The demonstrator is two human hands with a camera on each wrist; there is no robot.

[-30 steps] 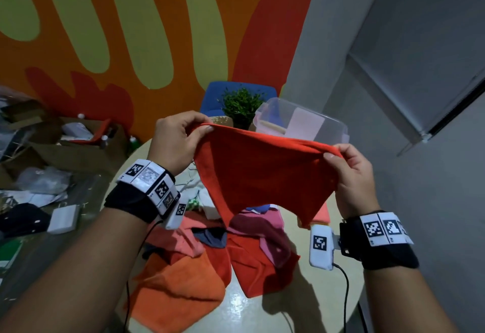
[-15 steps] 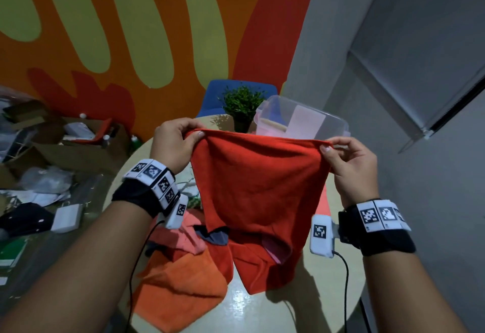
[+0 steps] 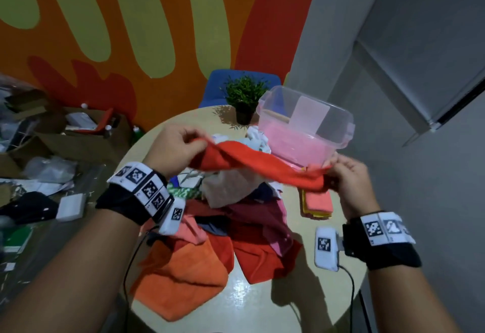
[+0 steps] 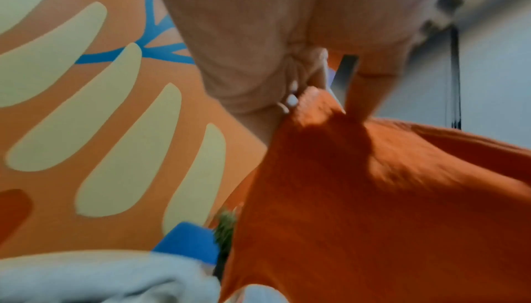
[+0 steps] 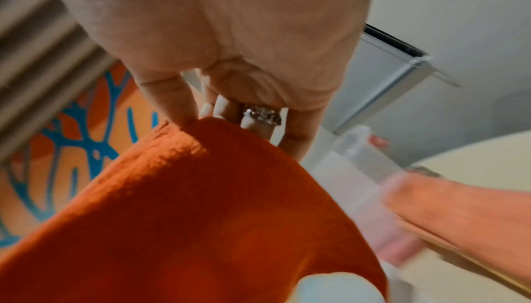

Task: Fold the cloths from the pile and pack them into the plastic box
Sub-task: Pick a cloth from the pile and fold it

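Note:
A red cloth (image 3: 258,166) stretches in the air between both hands, above the pile of cloths (image 3: 231,222) on the round table (image 3: 262,303). My left hand (image 3: 181,146) pinches its left corner, and the left wrist view shows the fingertips (image 4: 291,101) closed on the red cloth (image 4: 373,205). My right hand (image 3: 346,175) pinches the right corner; in the right wrist view the fingers (image 5: 172,103) grip the red cloth (image 5: 186,217). The clear plastic box (image 3: 307,128) stands just behind the cloth, with pink cloth inside it.
A small potted plant (image 3: 244,99) stands left of the box, with a blue chair (image 3: 244,80) behind it. Folded orange and yellow cloths (image 3: 316,204) lie under my right hand. Cardboard boxes and clutter (image 3: 65,133) fill the floor at left. A grey wall is at right.
The red cloth hung down as a wide sheet before; now both hands have dropped lower and the cloth is drawn into a narrow band between them, uncovering the pile and box.

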